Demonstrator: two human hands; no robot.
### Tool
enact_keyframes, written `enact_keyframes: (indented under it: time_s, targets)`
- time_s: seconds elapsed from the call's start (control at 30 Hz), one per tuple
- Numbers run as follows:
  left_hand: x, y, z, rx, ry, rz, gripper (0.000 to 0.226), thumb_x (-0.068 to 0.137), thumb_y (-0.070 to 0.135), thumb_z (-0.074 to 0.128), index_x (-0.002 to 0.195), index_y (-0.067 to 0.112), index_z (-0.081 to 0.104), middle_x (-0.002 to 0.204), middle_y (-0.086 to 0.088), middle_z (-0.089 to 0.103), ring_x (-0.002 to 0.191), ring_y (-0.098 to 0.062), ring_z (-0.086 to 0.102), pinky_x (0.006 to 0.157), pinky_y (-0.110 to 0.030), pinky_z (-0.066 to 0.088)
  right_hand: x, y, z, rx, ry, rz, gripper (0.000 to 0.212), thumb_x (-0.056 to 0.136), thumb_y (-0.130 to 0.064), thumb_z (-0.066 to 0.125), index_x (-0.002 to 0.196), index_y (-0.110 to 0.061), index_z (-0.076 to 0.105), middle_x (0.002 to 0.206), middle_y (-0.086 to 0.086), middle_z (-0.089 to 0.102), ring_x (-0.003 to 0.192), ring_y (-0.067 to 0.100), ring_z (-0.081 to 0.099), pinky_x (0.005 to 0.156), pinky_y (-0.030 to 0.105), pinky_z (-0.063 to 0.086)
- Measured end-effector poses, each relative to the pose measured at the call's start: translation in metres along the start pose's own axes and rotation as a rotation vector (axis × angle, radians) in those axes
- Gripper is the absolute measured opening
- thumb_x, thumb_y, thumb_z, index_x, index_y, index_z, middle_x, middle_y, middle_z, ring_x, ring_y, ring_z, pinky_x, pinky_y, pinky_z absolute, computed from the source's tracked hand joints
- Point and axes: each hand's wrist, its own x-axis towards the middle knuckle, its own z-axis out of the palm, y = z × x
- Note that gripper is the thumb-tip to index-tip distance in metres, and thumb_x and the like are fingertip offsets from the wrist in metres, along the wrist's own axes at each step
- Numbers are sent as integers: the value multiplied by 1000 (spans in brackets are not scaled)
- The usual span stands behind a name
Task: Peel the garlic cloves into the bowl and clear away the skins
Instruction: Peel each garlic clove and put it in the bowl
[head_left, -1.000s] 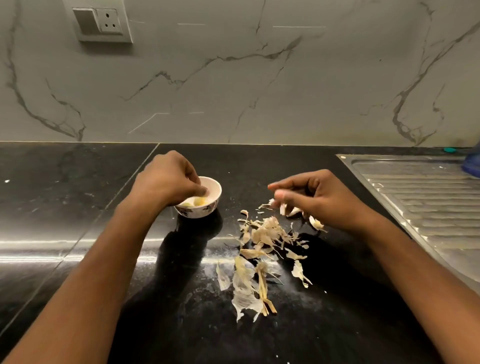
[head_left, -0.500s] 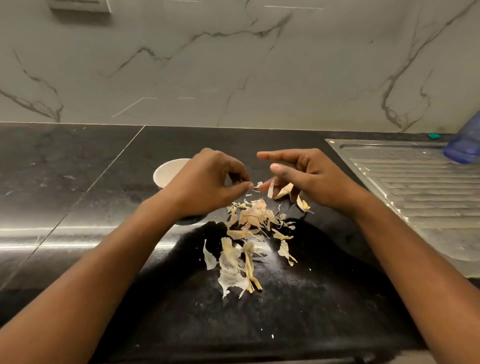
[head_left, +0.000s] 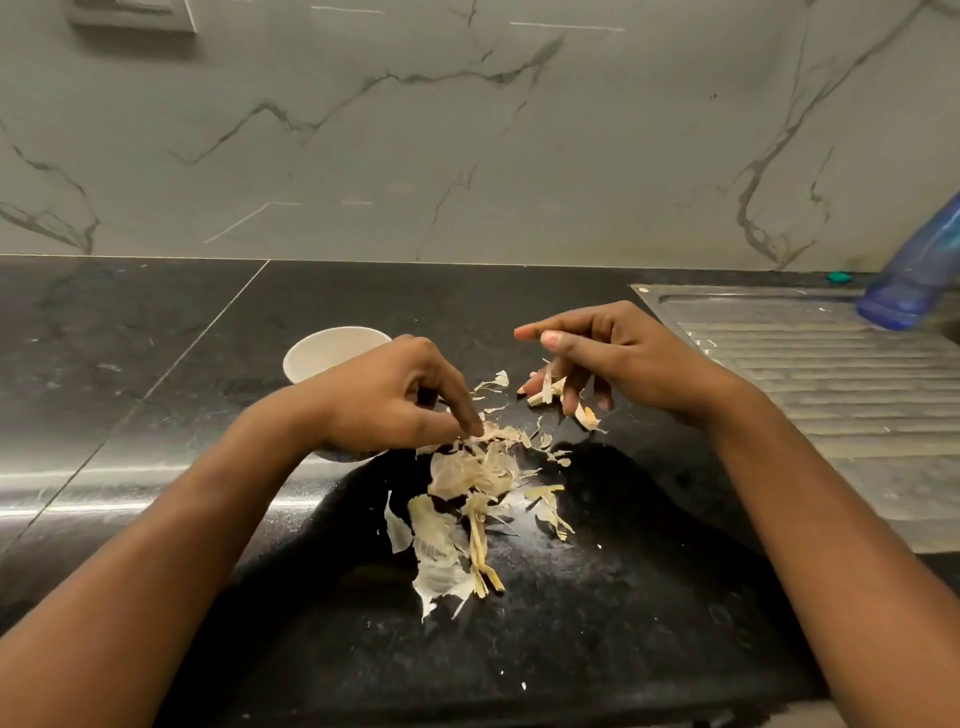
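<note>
A heap of dry garlic skins (head_left: 470, 499) lies on the black counter in front of me. My left hand (head_left: 395, 402) reaches down onto the far end of the heap, its fingertips pinching skins there. My right hand (head_left: 613, 358) hovers to the right of the heap, index finger and thumb stretched out, the other fingers curled round a few bits of skin. The small white bowl (head_left: 327, 351) stands behind my left hand, which hides its near side and its contents.
A steel sink drainboard (head_left: 810, 384) fills the right side, with a blue bottle (head_left: 919, 280) at its far end. The marble wall rises behind the black counter (head_left: 156, 332). Small white flecks dot the counter near me.
My left hand left the bowl, crossed to the right and came down onto the skin heap. My right hand stayed beside the heap with its bits of skin.
</note>
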Motion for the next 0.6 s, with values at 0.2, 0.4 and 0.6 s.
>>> enact_keyframes:
  time_s: [0.2,0.4,0.6]
  targets:
    - [4,-3,7,8,132,28,24,84,37,64,99,35,83,93,14,79,80,-23,72,74,-52,58,3,10,-1,-104,-3,-35,45,94,-14,81,136,-21,68,91,2,83,78,16,78,78,21,57]
    - [9,3,16,94,309,77,16,92,19,74,101,27,84,75,28,70,60,-10,62,55,-23,46,3,12,-3,-195,-51,-62,35,86,-17,88,119,-27,80,102,-4,82,94,18,78,88,40,64]
    - [12,9,26,202,443,54,16,93,25,73,103,30,83,89,21,77,67,10,62,57,-13,40,12,26,0,-516,4,-63,27,84,-40,78,106,-55,78,102,-14,76,93,16,67,80,54,58]
